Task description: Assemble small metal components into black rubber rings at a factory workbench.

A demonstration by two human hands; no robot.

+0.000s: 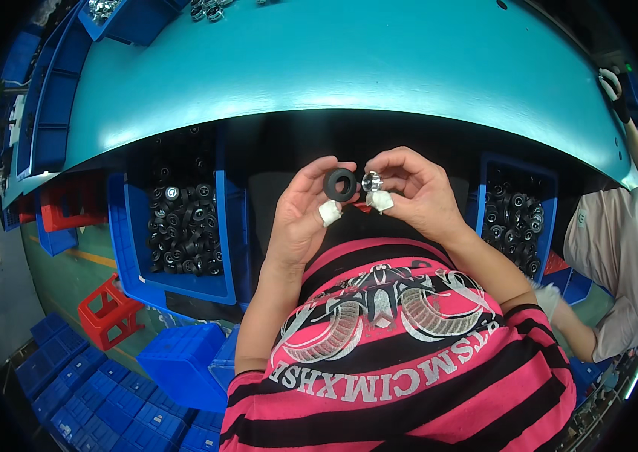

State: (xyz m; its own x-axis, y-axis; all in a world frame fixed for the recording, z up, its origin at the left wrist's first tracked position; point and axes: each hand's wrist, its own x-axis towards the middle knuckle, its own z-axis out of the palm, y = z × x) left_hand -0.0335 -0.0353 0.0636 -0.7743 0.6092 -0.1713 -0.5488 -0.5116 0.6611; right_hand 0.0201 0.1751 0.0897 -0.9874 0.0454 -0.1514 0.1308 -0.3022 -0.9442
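Note:
Just beyond my lap, both hands are raised close together at the table's near edge. My left hand (306, 203) pinches a black ring (340, 184) with a round hole through its middle. Between the fingertips of my right hand (417, 193) is a small shiny metal ring (371, 181), its opening toward the black ring. A narrow gap separates the two parts. White wrapping covers both thumbs. The far sides of the parts are hidden by my fingers.
Blue bins of black wheel-like parts stand on my left (230, 226) and right (552, 218). The teal table (334, 68) curves ahead, with metal parts (209, 10) at its far side. A red stool (110, 311) stands lower left. Another person's sleeve (613, 241) is at right.

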